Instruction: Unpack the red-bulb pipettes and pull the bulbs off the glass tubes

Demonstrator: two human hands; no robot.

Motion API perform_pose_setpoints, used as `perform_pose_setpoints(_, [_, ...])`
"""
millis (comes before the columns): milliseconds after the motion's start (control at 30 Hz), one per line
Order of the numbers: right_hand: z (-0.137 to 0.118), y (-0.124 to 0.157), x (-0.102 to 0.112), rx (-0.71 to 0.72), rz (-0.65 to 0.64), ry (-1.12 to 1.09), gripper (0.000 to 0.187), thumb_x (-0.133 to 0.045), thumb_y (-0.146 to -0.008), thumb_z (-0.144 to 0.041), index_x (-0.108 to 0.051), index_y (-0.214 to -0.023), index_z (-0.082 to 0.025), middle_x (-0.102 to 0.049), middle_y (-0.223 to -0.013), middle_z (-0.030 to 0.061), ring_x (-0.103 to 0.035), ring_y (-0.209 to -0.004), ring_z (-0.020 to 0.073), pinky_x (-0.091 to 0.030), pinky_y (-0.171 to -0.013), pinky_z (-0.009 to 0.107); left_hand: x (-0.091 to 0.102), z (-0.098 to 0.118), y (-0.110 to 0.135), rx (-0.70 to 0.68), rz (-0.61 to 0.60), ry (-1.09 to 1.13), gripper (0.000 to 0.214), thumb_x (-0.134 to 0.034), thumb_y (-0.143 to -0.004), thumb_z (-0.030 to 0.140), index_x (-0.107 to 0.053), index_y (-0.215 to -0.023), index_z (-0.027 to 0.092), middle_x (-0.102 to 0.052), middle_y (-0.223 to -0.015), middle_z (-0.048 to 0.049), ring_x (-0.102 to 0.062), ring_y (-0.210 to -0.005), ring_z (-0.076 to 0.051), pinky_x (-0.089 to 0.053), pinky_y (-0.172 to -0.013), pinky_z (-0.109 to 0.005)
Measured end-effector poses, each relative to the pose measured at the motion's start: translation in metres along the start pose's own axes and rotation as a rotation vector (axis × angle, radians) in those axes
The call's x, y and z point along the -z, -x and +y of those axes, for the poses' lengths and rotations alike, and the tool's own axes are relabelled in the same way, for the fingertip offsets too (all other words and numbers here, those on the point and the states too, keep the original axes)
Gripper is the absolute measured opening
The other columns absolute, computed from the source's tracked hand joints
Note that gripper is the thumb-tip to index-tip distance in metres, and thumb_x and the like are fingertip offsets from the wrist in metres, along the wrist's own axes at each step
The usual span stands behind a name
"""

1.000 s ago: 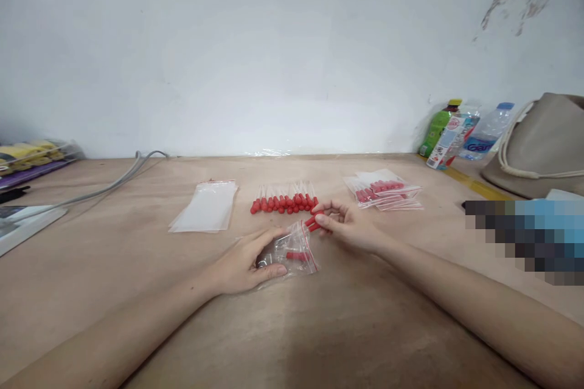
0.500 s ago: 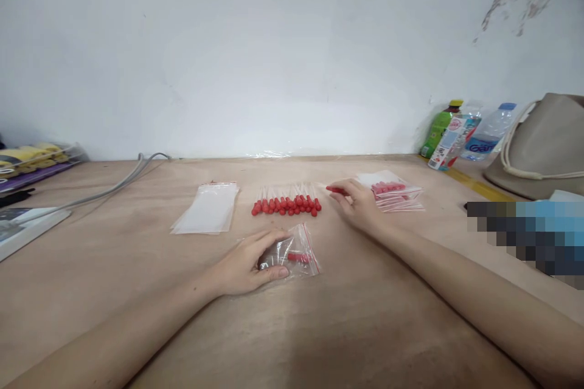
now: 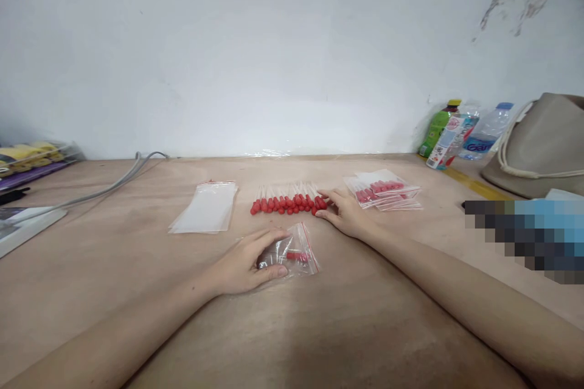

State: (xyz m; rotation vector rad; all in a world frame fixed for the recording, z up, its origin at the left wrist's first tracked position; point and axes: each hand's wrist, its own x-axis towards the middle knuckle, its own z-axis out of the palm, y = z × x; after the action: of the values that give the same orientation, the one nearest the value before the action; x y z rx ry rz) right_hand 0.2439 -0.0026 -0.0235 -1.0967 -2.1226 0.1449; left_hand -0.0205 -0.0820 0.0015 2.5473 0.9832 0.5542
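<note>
My left hand (image 3: 244, 261) rests over a clear zip bag (image 3: 298, 237), thumb and fingers curved around its near end and holding it on the table. Inside the bag lies a red-ended piece (image 3: 296, 255). At the right end of a row of red-headed sticks (image 3: 285, 202), with pale thin stems pointing away from me, is my right hand (image 3: 344, 213). Its thumb and forefinger close around one red head (image 3: 320, 202). Beyond that hand lies a stack of filled zip bags (image 3: 387, 191) with red pieces showing through.
A pile of flat, pale plastic bags (image 3: 205, 209) lies left of the sticks. A grey cable (image 3: 109, 191) crosses the left side. Bottles (image 3: 438, 127), a carton (image 3: 451, 140) and a beige bag (image 3: 542, 146) stand at the right, near the wall.
My right hand has moved left with a red-headed stick, from beside the filled bags to the right end of the row. My left hand stays on the zip bag.
</note>
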Motion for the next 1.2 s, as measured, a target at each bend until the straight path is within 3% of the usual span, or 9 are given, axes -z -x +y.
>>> perform_pose_setpoints(267, [0.005,0.003,0.000,-0.066,0.063,-0.049,0.060,-0.067,-0.068,-0.036,-0.044,-0.119,-0.016,-0.059,-0.103,0.0100,-0.054,-0.097,0.0233,-0.045,-0.081,0.039,0.002,0.002,0.000,-0.002,0.004,0.008,0.053,-0.054,-0.081,0.040,-0.037,-0.129,0.024,-0.050,-0.124,-0.0078,-0.050,-0.109,-0.023,-0.042,-0.091,-0.038])
perform_pose_setpoints(333, [-0.002,0.005,0.003,-0.022,0.155,-0.070,0.053,-0.066,-0.069,-0.037,-0.048,-0.114,-0.017,-0.060,-0.099,0.0090,-0.055,-0.093,0.0223,-0.044,-0.081,0.039,0.002,0.003,0.000,0.004,0.005,0.009,0.054,-0.054,-0.080,0.040,-0.036,-0.129,0.025,-0.050,-0.123,-0.0075,-0.050,-0.108,-0.023,-0.042,-0.090,-0.037])
perform_pose_setpoints(400, [-0.014,0.010,0.007,0.053,0.201,-0.114,0.034,-0.062,-0.073,-0.034,-0.054,-0.103,-0.018,-0.061,-0.090,0.0067,-0.056,-0.084,0.0189,-0.044,-0.077,0.036,0.002,0.003,0.000,0.003,0.007,0.012,0.053,-0.054,-0.080,0.040,-0.037,-0.128,0.024,-0.050,-0.122,-0.0071,-0.050,-0.108,-0.022,-0.042,-0.090,-0.036])
perform_pose_setpoints(500, [-0.037,0.018,0.011,0.183,0.037,-0.198,0.010,-0.055,-0.078,-0.026,-0.060,-0.081,-0.018,-0.059,-0.072,0.0023,-0.053,-0.070,0.0139,-0.042,-0.071,0.030,0.002,0.004,0.000,0.002,0.002,0.020,0.053,-0.055,-0.081,0.040,-0.037,-0.128,0.024,-0.050,-0.122,-0.0065,-0.050,-0.108,-0.021,-0.042,-0.091,-0.036])
perform_pose_setpoints(633, [-0.059,0.023,0.010,0.255,-0.251,-0.248,0.011,-0.060,-0.076,-0.029,-0.065,-0.074,-0.019,-0.058,-0.063,-0.0004,-0.050,-0.068,0.0124,-0.039,-0.071,0.028,0.002,0.004,0.000,0.004,-0.008,0.016,0.054,-0.055,-0.080,0.040,-0.036,-0.129,0.024,-0.050,-0.124,-0.0067,-0.048,-0.111,-0.022,-0.041,-0.093,-0.036])
perform_pose_setpoints(833, [-0.069,0.023,0.004,0.297,-0.451,-0.406,0.015,-0.062,-0.075,-0.031,-0.065,-0.070,-0.017,-0.062,-0.076,0.0012,-0.054,-0.074,0.0119,-0.041,-0.071,0.025,0.000,0.003,0.001,-0.006,-0.002,0.000,0.048,-0.051,-0.083,0.037,-0.038,-0.127,0.024,-0.049,-0.125,-0.0065,-0.047,-0.113,-0.021,-0.039,-0.095,-0.036])
perform_pose_setpoints(1033, [-0.077,0.025,0.010,0.179,-0.391,-0.516,0.009,-0.059,-0.073,-0.018,-0.064,-0.080,-0.016,-0.063,-0.090,0.0032,-0.056,-0.082,0.0127,-0.044,-0.075,0.025,0.000,0.002,0.002,0.001,0.017,0.007,0.051,-0.053,-0.082,0.038,-0.036,-0.128,0.023,-0.050,-0.124,-0.0075,-0.049,-0.111,-0.022,-0.043,-0.092,-0.036])
perform_pose_setpoints(1200, [-0.057,0.008,0.027,-0.132,-0.202,-0.613,0.011,-0.058,-0.074,-0.023,-0.065,-0.077,-0.016,-0.066,-0.076,0.0028,-0.059,-0.073,0.0133,-0.045,-0.071,0.027,0.000,-0.001,0.003,0.030,0.028,-0.034,0.061,-0.054,-0.081,0.041,-0.029,-0.133,0.023,-0.040,-0.135,-0.0082,-0.039,-0.123,-0.025,-0.036,-0.101,-0.042])
